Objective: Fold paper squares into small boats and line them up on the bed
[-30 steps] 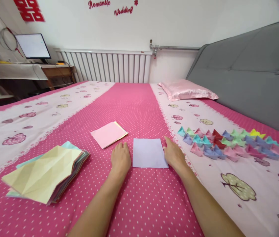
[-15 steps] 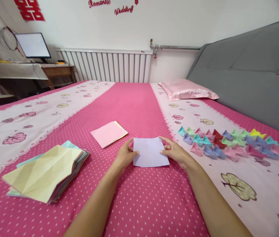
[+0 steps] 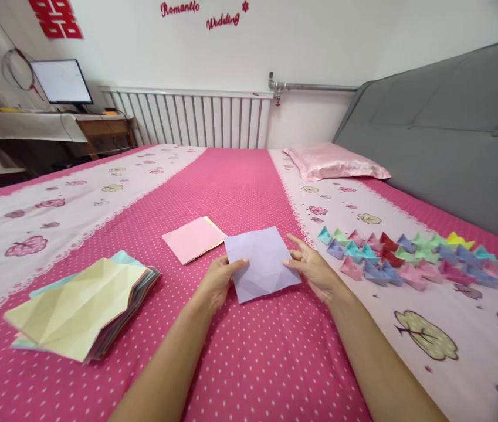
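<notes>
A lavender square of paper (image 3: 261,262) is lifted off the pink dotted bedspread and tilted. My left hand (image 3: 216,282) pinches its left edge with the thumb on top. My right hand (image 3: 312,268) grips its right edge, fingers curled around the paper. Faint creases show across the sheet. Just behind it lies a small stack of flat squares with a pink sheet (image 3: 193,238) on top.
A thick pile of creased coloured sheets, yellow on top (image 3: 80,305), lies at the left. Several small folded paper shapes (image 3: 407,257) are lined up at the right. A pink pillow (image 3: 334,161) and a grey headboard (image 3: 446,135) stand behind them.
The lavender sheet lay flat with my hands beside it. Both hands took its edges, raised it and turned it slightly to the left.
</notes>
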